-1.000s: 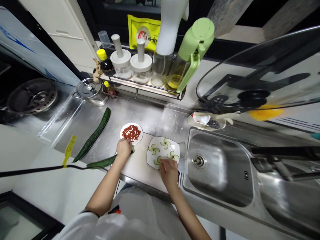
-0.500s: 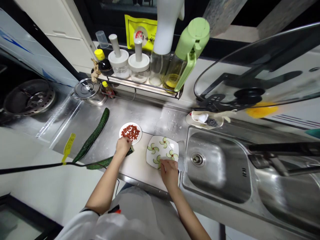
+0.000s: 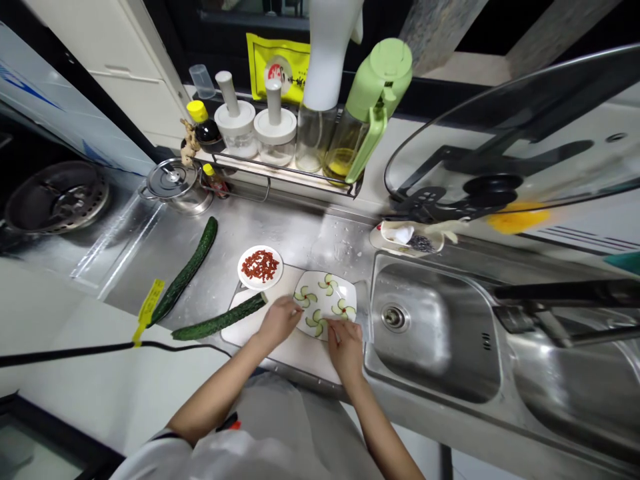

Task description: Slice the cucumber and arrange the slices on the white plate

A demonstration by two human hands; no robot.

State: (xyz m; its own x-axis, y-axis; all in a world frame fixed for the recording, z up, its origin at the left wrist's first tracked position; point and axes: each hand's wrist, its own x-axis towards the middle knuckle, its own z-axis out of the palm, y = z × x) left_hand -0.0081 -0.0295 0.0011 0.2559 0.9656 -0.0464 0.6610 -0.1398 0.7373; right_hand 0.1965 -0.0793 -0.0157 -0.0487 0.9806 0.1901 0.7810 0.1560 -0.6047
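A white square plate (image 3: 301,281) carries several pinwheels of thin cucumber slices (image 3: 329,285), some with a red dot at the centre. My left hand (image 3: 281,323) is at the plate's left edge, thumb and forefinger pinched on what looks like a goji berry, too small to see clearly. At the lower right edge of the plate, my right hand (image 3: 346,347) has its fingers curled together beside the lowest pinwheel; whatever they hold is hidden. A small round white dish (image 3: 279,275) of red goji berries (image 3: 260,266) stands left of the plate. One cut cucumber (image 3: 220,322) lies near my left wrist.
The plate rests on a pale cutting board (image 3: 295,351). A whole cucumber (image 3: 187,270) lies farther left, near a lidded steel pot (image 3: 175,187). To the right is the sink (image 3: 435,333); a rack (image 3: 280,172) of jars and bottles stands behind. A black cable (image 3: 100,348) crosses at left.
My left hand has moved right, from the goji dish to the plate's left edge. My right hand has shifted slightly right and down beside the lowest pinwheel.
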